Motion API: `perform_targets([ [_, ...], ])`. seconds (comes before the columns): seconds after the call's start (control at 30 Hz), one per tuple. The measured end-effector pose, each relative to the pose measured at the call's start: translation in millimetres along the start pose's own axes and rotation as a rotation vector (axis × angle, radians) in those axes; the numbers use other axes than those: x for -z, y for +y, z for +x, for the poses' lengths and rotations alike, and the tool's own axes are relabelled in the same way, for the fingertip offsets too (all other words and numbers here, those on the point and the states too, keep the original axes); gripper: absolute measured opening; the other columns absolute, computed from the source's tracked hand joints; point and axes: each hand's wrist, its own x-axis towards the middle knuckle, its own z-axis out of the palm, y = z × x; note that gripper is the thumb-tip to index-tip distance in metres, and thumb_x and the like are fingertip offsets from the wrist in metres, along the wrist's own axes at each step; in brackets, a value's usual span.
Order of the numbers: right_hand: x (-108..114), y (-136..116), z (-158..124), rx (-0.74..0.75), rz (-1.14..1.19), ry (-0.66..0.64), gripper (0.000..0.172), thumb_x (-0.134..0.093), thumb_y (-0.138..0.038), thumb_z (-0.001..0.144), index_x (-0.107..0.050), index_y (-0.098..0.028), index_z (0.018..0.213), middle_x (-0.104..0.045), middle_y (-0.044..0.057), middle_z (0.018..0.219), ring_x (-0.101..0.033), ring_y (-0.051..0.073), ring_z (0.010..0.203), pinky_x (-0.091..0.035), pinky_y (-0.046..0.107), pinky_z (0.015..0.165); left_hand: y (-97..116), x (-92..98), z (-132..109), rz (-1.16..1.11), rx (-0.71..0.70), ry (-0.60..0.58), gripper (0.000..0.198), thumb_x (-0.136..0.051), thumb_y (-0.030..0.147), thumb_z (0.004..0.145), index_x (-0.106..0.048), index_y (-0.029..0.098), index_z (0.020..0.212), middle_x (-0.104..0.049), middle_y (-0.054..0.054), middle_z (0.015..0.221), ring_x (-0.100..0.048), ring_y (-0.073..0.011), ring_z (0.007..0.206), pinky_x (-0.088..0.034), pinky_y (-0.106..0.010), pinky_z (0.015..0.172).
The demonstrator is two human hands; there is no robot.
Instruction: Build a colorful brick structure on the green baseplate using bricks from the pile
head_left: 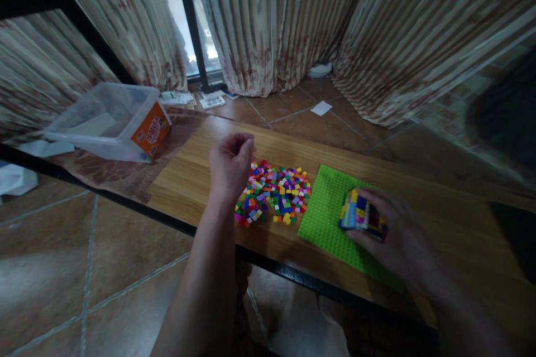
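A bright green studded baseplate (322, 217) lies on the wooden table. On it stands a small multicoloured block of toy bricks (355, 211), with yellow, blue, white and dark red showing. My right hand (389, 223) grips this brick block from the right, thumb on the near side and fingers on the far side. Left of the baseplate spreads a pile of loose coloured bricks (278, 189). My left hand (232, 162) hovers just left of and above the pile, its fingers curled together. Whatever may be between those fingertips is too small to make out.
A clear plastic bin (104, 128) with an orange label stands on a brown patterned cloth (184, 122) at the table's left. The narrow wooden table (188, 173) has a dark edge. Papers (213, 101) lie on the tiled floor before long striped curtains (251, 22).
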Motion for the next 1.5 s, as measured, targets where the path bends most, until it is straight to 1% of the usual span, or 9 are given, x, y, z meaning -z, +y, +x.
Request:
perform_targets([
  [0.17,-11,-51,10,0.028,0.101,0.161,0.032,-0.059,-0.039,0.090,-0.062,-0.028,0.120,-0.065,0.007,0.122,-0.059,0.028,0.113,-0.046,0.049,0.097,1,4.4,1,-0.028,-0.018,0.016,0.010,-0.062,0.019,0.076,-0.068,0.014,0.081,-0.063,0.000,0.065,-0.055,-0.0083,0.054,-0.044,-0.019,0.051],
  [0.3,-33,-92,19,0.113,0.198,0.089,0.023,-0.056,-0.028,0.093,-0.064,-0.025,0.115,-0.068,0.006,0.112,-0.061,0.024,0.104,-0.049,0.043,0.091,2,7.9,2,-0.018,-0.014,0.042,0.011,-0.062,0.020,0.076,-0.069,0.014,0.082,-0.064,0.000,0.065,-0.054,-0.0079,0.054,-0.043,-0.019,0.053],
  [0.4,-52,-107,26,0.103,0.257,0.086,0.021,-0.055,-0.025,0.093,-0.066,-0.023,0.112,-0.068,0.007,0.110,-0.061,0.023,0.102,-0.049,0.042,0.089,3,10.9,2,-0.010,-0.004,0.057,0.011,-0.062,0.019,0.075,-0.069,0.014,0.082,-0.063,0.001,0.064,-0.054,-0.0077,0.054,-0.043,-0.019,0.053],
  [0.63,-83,-124,45,0.082,0.249,0.092,0.023,-0.056,-0.024,0.092,-0.068,-0.021,0.112,-0.066,0.009,0.110,-0.058,0.025,0.104,-0.046,0.043,0.093,2,12.9,3,-0.038,-0.005,0.052,0.012,-0.063,0.021,0.075,-0.069,0.013,0.082,-0.062,0.002,0.063,-0.052,-0.0073,0.053,-0.042,-0.019,0.053],
  [0.83,-94,-139,60,0.094,0.172,0.036,0.024,-0.058,-0.026,0.092,-0.069,-0.023,0.113,-0.064,0.009,0.114,-0.055,0.027,0.107,-0.045,0.046,0.094,1,12.5,3,-0.064,-0.020,0.037,0.013,-0.065,0.023,0.074,-0.069,0.013,0.082,-0.062,0.002,0.063,-0.052,-0.0075,0.054,-0.042,-0.019,0.053],
  [1.0,-100,-141,65,0.083,0.150,0.023,0.016,-0.059,-0.024,0.091,-0.072,-0.021,0.100,-0.065,0.009,0.111,-0.054,0.028,0.105,-0.045,0.046,0.092,1,13.8,3,-0.065,-0.019,0.030,0.014,-0.064,0.023,0.074,-0.070,0.013,0.082,-0.063,0.002,0.064,-0.051,-0.0073,0.053,-0.041,-0.019,0.053],
  [1.17,-98,-139,65,0.102,0.204,0.055,0.007,-0.062,-0.020,0.089,-0.070,-0.021,0.089,-0.067,0.007,0.107,-0.056,0.027,0.103,-0.045,0.046,0.091,0,15.1,3,-0.063,-0.014,0.034,0.012,-0.064,0.023,0.073,-0.070,0.014,0.081,-0.062,0.002,0.062,-0.050,-0.0078,0.053,-0.041,-0.020,0.053],
  [1.3,-92,-135,59,0.129,0.327,0.130,0.008,-0.059,-0.020,0.092,-0.066,-0.022,0.095,-0.068,0.006,0.110,-0.058,0.024,0.105,-0.046,0.043,0.093,0,16.5,3,-0.048,-0.014,0.030,0.014,-0.065,0.024,0.074,-0.070,0.014,0.083,-0.063,0.001,0.064,-0.052,-0.0084,0.055,-0.041,-0.020,0.054],
  [1.5,-67,-130,42,0.062,0.540,0.175,0.009,-0.059,-0.016,0.091,-0.062,-0.023,0.095,-0.071,0.003,0.097,-0.064,0.017,0.094,-0.050,0.033,0.085,2,16.4,3,-0.030,0.003,0.031,0.017,-0.066,0.025,0.073,-0.070,0.013,0.084,-0.064,0.001,0.065,-0.053,-0.0085,0.055,-0.041,-0.019,0.053],
])
